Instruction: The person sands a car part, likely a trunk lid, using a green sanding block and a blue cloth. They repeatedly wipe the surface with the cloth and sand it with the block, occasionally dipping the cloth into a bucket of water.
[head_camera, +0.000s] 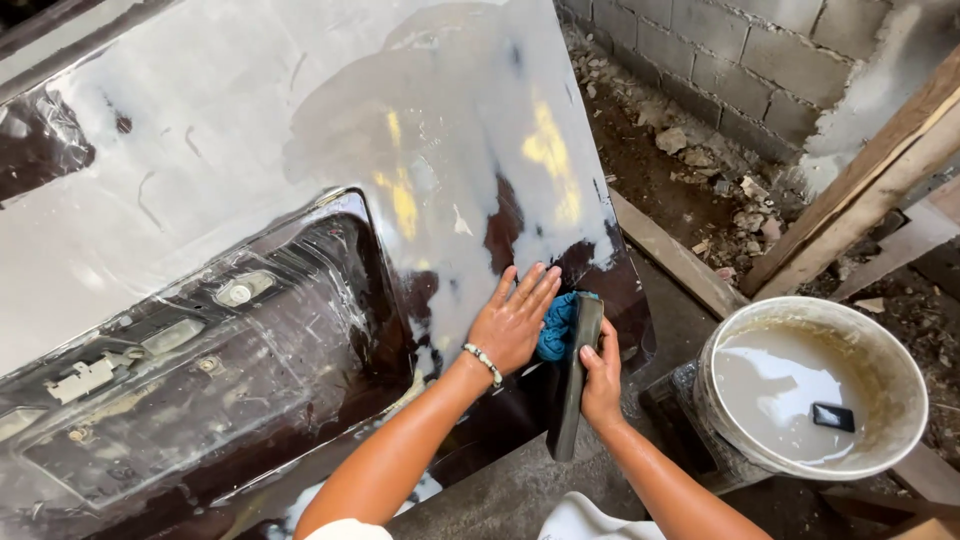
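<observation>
A large dark maroon car body panel (250, 330), partly covered in whitish-grey sanded filler, fills the left and middle of the view. My left hand (515, 320) lies flat with fingers spread on its wet lower right part. My right hand (600, 375) grips a long dark sanding block (572, 380) held upright against the panel's right edge. A blue cloth (556, 325) is bunched between the block and my left hand. A beaded bracelet (483, 362) circles my left wrist.
A white bucket (740, 330) of cloudy water stands at the right, a small dark block (832, 416) floating in it. Wooden beams (860, 190) lean behind it. Rubble (690, 150) lies along a grey block wall (740, 50). The floor is concrete (500, 490).
</observation>
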